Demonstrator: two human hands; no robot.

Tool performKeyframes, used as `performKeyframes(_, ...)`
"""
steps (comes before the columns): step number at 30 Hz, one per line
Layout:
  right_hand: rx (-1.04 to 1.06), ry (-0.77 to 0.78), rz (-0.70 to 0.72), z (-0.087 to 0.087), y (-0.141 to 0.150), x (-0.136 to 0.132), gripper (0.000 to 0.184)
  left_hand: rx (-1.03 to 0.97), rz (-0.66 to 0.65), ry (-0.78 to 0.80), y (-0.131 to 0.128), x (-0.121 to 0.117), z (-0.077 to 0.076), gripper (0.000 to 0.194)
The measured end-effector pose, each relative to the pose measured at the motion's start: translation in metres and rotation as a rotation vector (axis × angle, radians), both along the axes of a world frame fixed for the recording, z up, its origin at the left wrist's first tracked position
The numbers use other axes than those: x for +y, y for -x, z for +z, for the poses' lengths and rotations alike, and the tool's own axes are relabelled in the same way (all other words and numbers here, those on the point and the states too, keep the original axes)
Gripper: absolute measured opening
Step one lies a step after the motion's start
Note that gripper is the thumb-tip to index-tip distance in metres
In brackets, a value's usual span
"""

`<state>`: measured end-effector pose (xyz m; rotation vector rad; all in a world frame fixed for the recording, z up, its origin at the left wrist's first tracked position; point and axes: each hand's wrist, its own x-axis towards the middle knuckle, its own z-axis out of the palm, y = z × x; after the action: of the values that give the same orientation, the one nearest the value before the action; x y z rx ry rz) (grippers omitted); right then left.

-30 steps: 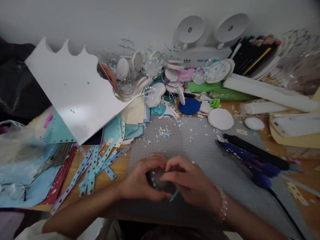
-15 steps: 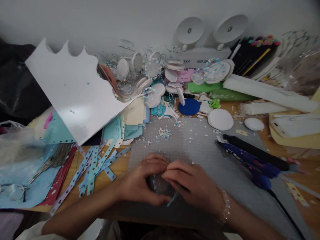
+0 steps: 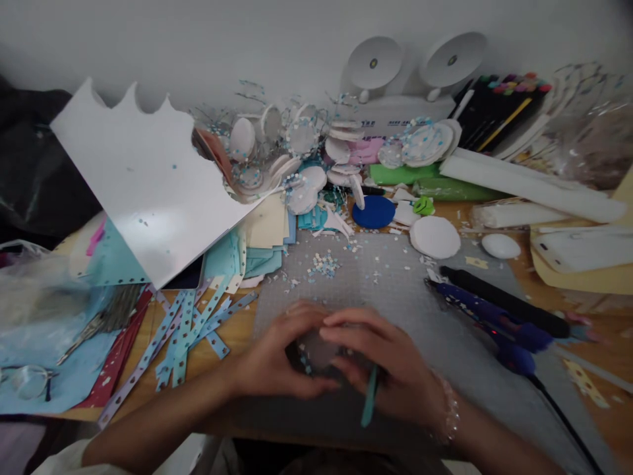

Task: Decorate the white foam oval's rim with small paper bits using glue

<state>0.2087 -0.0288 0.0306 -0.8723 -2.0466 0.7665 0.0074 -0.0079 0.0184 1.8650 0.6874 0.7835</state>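
My left hand (image 3: 291, 356) curves its fingers and thumb around a greyish round piece (image 3: 321, 356), largely hidden between the hands, with small blue-and-white bits (image 3: 304, 359) along its left side. Over the right side of that piece arches my right hand (image 3: 380, 359), its index fingertip close to the left fingers. A slim teal tool (image 3: 369, 399) is tucked in the right hand and points down toward the table's front edge; its other end is hidden. Small punched paper flowers (image 3: 324, 265) lie in a loose pile on the grey cutting mat (image 3: 395, 284) beyond the hands.
To the right lie a blue glue gun (image 3: 494, 330) with a red light and cord, and a black stick-like tool (image 3: 504, 300). Punched paper strips (image 3: 185, 336) spread at left beside a white scalloped board (image 3: 143, 178). White discs (image 3: 435, 237) and decorated wire pieces crowd the back.
My right hand has opened somewhat and shifted slightly right. The teal tool has swung more upright and shows more of its length. My left hand stays about where it was.
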Motion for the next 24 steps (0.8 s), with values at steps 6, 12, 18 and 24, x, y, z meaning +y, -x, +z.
performKeyframes(6, 0.15, 0.483, -0.482, 0.007, -0.007, 0.011, 0.015, -0.016, 0.087, 0.004, 0.006, 0.002, -0.001, 0.065)
performKeyframes(12, 0.191, 0.773, -0.315, -0.002, -0.004, 0.019, 0.019, 0.021, 0.185, 0.02, 0.006, 0.001, -0.003, 0.062)
performKeyframes(18, 0.239, 0.883, -0.321, -0.005, -0.006, 0.019, 0.019, -0.044, 0.176, 0.185, 0.008, 0.001, -0.007, 0.081)
performKeyframes(24, 0.37, 0.968, -0.347, -0.006, -0.008, 0.019, 0.024, -0.258, 0.143, 0.514, 0.008, 0.006, 0.003, 0.047)
